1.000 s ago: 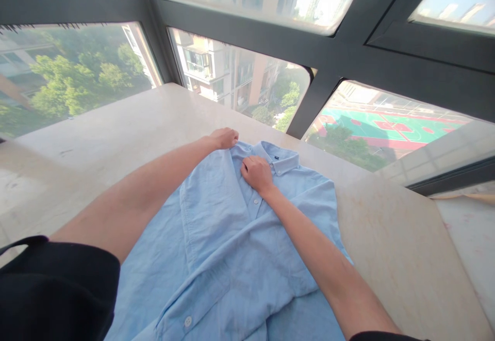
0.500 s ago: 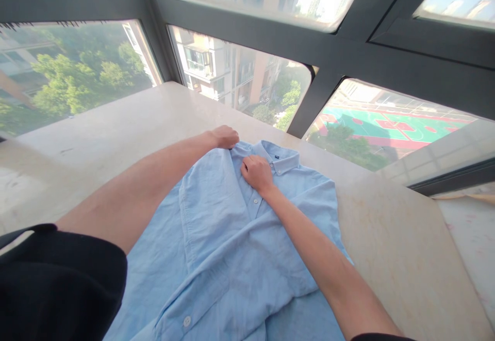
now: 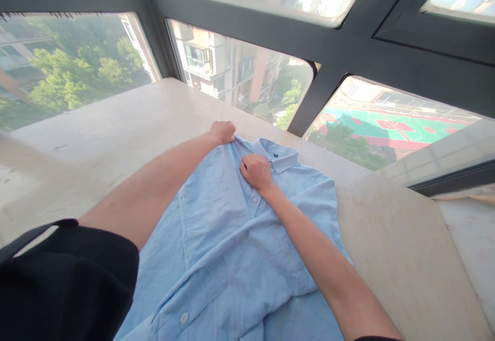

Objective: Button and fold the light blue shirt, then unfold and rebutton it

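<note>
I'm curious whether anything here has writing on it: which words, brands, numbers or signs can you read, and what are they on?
No readable text.
Dark neck label inside the collar of the light blue button-down shirt: too small and blurred to read.
Sports court outdoors: painted lines, no legible words or numbers.

I wear a loose, wide-mouthed black fabric sleeve (image 3: 77, 284) at lower left, a pale strip (image 3: 36, 241) near its top, and a black sleeve edge (image 3: 379, 338) at bottom right.
</note>
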### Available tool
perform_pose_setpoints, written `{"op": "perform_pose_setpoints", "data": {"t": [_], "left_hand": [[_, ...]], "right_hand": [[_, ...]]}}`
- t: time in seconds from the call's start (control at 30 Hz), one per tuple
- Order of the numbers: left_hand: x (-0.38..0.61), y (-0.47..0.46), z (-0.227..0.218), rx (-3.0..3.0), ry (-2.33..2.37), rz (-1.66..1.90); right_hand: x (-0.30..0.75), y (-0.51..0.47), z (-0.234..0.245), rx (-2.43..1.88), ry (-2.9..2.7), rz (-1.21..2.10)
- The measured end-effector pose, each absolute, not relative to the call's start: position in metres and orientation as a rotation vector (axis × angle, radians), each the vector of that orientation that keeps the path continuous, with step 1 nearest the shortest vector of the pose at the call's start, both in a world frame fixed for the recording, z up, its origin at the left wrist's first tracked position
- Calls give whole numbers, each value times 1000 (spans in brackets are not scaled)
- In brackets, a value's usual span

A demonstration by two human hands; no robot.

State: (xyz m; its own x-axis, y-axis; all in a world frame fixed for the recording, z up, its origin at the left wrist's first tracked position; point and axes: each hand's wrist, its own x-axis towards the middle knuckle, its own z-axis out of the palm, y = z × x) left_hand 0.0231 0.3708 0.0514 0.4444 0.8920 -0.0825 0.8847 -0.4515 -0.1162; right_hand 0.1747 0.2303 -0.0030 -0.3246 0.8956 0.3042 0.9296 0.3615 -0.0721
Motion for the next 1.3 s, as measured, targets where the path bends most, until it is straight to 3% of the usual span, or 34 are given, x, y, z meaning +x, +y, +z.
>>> {"op": "perform_pose_setpoints", "data": {"t": [0.13,0.43,0.7,0.9,1.03,1.3], "left_hand": [[3,382,38,-2777,-1572,38],[-38,369,27,-2751,-1958,-353],[-61,326,32,-2702,-2246,-381],[-87,285,53,-2787,-2710,-390],[-106,254,62,-2967,-2715,-368],[-141,207,57,-3146,-2660,-760]], "right_hand": [[175,230,-2,-1631,-2335,-147],[175,234,-6,-1668,-2329,-118],[171,236,-4,-1733,-2295,-182],[170,238,-1,-1723,-2437,-253],[167,239,2,-1809,-2493,-266],[163,265,17,-2016,-2406,192]]}}
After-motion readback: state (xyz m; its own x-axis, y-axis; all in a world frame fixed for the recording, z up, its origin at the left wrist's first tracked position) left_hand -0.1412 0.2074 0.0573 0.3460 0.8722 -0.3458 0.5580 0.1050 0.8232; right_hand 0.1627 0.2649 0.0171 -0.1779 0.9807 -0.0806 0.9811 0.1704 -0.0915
